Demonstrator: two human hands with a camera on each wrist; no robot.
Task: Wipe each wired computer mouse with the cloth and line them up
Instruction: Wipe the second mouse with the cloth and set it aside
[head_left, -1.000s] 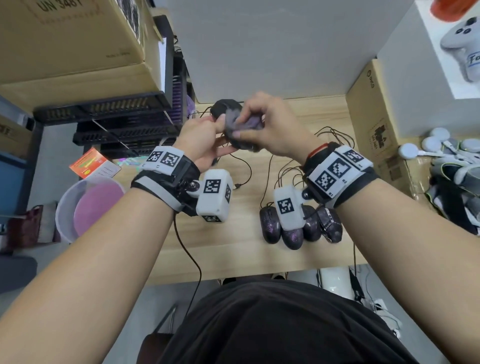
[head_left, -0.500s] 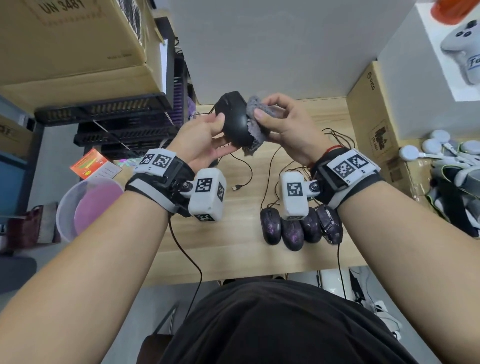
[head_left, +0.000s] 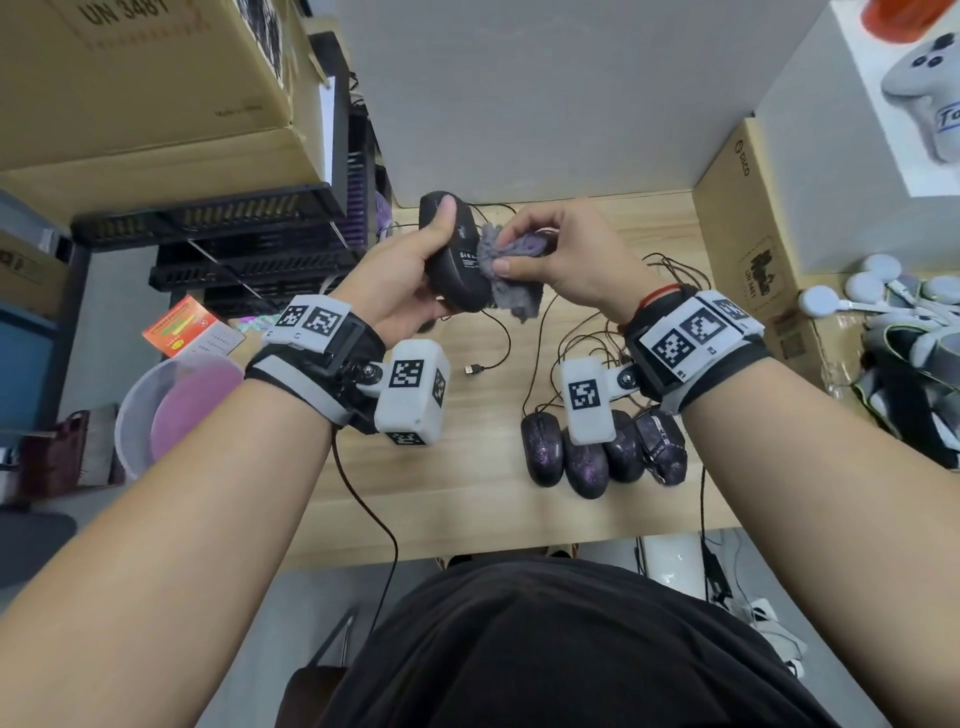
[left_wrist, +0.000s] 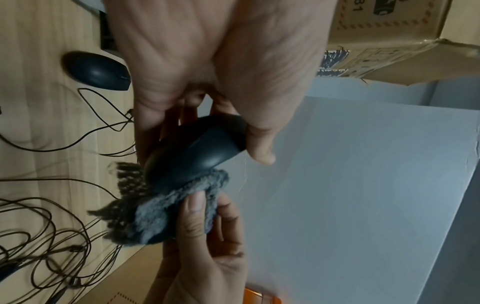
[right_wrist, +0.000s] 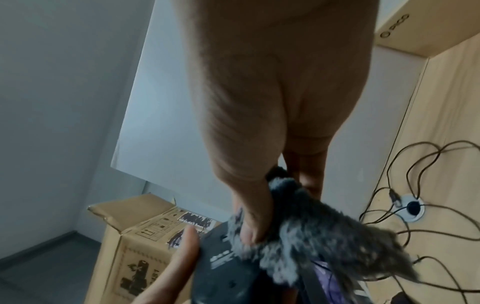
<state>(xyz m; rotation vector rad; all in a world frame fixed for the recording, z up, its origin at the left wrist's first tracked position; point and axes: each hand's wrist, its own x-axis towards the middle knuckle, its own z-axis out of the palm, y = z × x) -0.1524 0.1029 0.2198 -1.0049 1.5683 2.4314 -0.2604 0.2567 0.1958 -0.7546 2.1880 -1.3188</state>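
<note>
A: Hands?
B: Upper centre of the head view, left hand curls round a black mouse, underside showing. Right hand pinches the grey cloth against it.
A: Containers?
B: Lower left, a white bowl holding something pink. 4 mice line up centre-right on the desk.

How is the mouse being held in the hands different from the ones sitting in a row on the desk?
The held mouse is plain matte black; the row of mice looks glossy with purple speckles. The held mouse is up in the air in the left hand, underside turned toward the grey cloth in the right hand; the row of mice rests top up on the desk, side by side. All are wired.
</note>
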